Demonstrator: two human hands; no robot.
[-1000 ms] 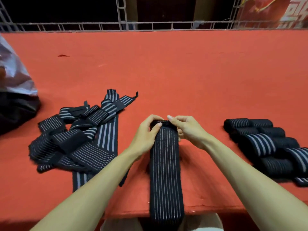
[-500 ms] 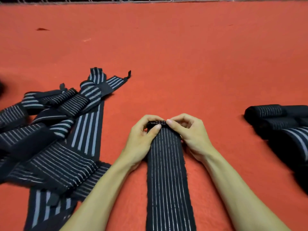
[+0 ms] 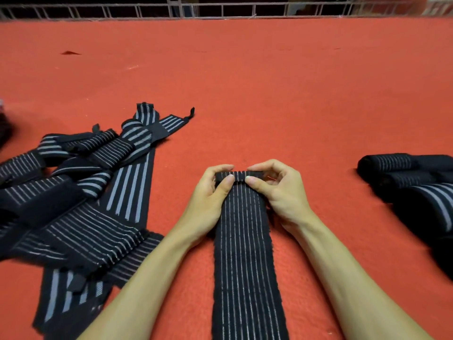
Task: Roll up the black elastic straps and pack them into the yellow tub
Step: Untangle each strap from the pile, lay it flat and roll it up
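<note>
Head view showed the far end of the black, white-striped elastic strap (image 3: 245, 253) turned into a thicker roll (image 3: 239, 174) than half a second before, so rolling had just begun. Left hand (image 3: 210, 195) and right hand (image 3: 279, 192) each pinched that roll, fingers curled; the flat length ran nearward from them on the red felt tabletop (image 3: 269, 94).

Striped strap (image 3: 245, 253) runs down the middle; left of it a loose strap pile (image 3: 81, 204) blocks the way, with only a narrow bare strip between; right of it is wider bare red cloth (image 3: 343, 133), then rolled straps (image 3: 411, 182) at the frame edge; beyond its far end, open cloth up to the wire rail (image 3: 220, 11); forearms flank it on both sides.
</note>
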